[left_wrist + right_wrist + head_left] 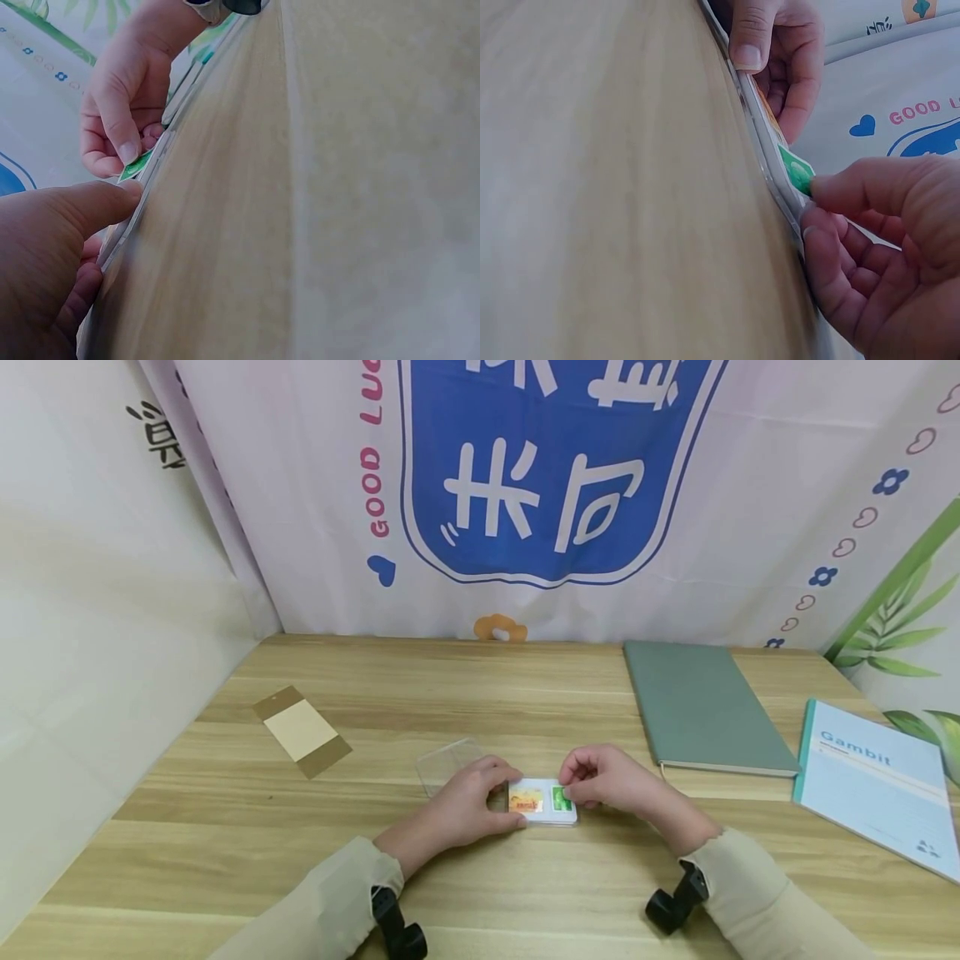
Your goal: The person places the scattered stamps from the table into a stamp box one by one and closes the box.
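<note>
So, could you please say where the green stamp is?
In the head view, the green stamp is at the right end of the white card, pinched by the right hand, beside the orange stamp.

From the white case (pixel 547 802), twelve o'clock is open desk (pixel 487 693) right up to the fabric (pixel 547 560)! At two, the green notebook (pixel 708 710) lies in my way; at three, my right grip (pixel 603 781) itself. Ten? A clear plastic piece (pixel 448 762) crowds my left grip (pixel 472 797). Six runs free between my wrist cameras (pixel 675 902).
</note>
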Action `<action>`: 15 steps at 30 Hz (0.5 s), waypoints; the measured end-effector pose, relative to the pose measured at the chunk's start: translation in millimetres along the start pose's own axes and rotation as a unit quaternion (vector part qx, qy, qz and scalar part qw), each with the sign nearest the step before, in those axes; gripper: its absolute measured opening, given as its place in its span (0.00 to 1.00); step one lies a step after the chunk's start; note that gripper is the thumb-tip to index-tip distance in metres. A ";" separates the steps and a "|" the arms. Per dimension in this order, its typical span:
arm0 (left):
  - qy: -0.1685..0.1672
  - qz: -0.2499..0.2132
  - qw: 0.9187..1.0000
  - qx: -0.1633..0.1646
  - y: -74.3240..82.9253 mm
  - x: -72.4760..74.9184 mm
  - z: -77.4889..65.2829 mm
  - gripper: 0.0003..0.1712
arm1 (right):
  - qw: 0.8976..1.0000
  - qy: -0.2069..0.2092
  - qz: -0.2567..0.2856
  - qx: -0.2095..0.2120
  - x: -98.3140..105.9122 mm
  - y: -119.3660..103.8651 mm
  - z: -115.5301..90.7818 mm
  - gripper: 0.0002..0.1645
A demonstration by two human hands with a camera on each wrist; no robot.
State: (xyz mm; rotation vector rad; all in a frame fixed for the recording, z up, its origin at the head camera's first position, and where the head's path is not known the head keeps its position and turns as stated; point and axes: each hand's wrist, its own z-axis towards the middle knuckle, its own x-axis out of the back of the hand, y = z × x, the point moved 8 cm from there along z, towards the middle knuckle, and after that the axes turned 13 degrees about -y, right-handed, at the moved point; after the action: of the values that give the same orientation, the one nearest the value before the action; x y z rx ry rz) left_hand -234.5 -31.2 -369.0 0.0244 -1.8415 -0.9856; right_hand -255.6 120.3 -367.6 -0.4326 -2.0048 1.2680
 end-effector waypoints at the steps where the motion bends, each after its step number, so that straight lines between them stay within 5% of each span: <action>1: 0.000 -0.001 1.000 0.000 -0.2 -0.1 0.1 0.30 | 1.000 0.002 -0.004 -0.003 0.1 0.4 0.1 0.06; 15: 0.005 -0.004 1.000 -0.009 0.0 0.1 -0.2 0.30 | 0.999 0.021 -0.044 -0.009 -0.2 -1.5 0.7 0.06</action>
State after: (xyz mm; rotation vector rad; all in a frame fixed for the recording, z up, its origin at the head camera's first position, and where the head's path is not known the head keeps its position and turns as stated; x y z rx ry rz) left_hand -234.4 -31.4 -368.8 0.0255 -1.8235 -1.0054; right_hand -255.8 119.0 -366.5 -0.3728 -1.9781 1.1792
